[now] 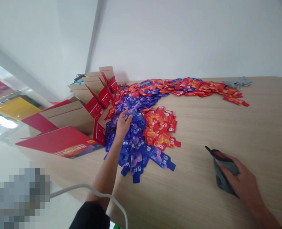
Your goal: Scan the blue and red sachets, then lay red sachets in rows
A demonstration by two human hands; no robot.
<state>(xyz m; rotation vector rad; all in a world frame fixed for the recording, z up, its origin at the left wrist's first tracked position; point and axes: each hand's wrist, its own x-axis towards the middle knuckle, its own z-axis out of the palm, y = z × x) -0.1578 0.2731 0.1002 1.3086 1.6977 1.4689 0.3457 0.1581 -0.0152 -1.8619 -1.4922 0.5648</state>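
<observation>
- the left hand lies on the heap of blue packets, thumb and fingers near each other at the heap's upper part; whether it pinches a packet i cannot tell.
- the right hand is closed around a grey cloth with a dark edge, well apart from the packets, at the near right of the surface.
- the blue packets lie flat and overlapping, fanned toward the near edge, each of the clearer ones with a narrow neck at one end; one points out to the right of the rest.
- just right of the left hand, a smaller cluster of red packets with orange pictures touches the blue ones.
- behind both, a long mixed bank of red and blue packets runs along the wall, its right end red.
- a second grey cloth lies crumpled behind that right end.
- to the left stand open red cartons in a row, flaps spread, showing tan insides.
- a black sleeve covers the left arm near the elbow, and a pale cable crosses in front of that arm.
</observation>
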